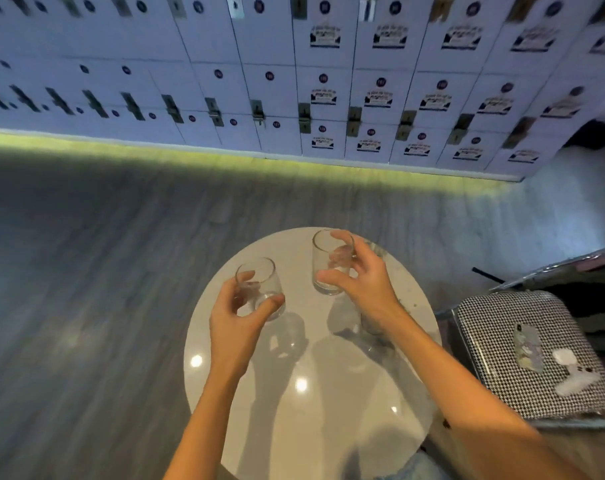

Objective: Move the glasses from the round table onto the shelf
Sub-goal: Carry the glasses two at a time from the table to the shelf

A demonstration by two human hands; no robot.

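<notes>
A round white table (294, 403) fills the lower middle of the head view. My left hand (240, 323) is wrapped around a clear drinking glass (259, 282) at the table's left side. My right hand (361, 282) grips a second clear glass (328, 265) near the far edge. Both glasses are upright; whether they rest on the table or hover just above it cannot be told. Behind my right hand, part of a third glass (375, 249) shows. No shelf is in view.
A wall of white numbered lockers (294, 81) runs across the back, above a grey wood floor (86, 254). A houndstooth chair seat (522, 355) stands right of the table, with a phone (529, 348) and a white object on it.
</notes>
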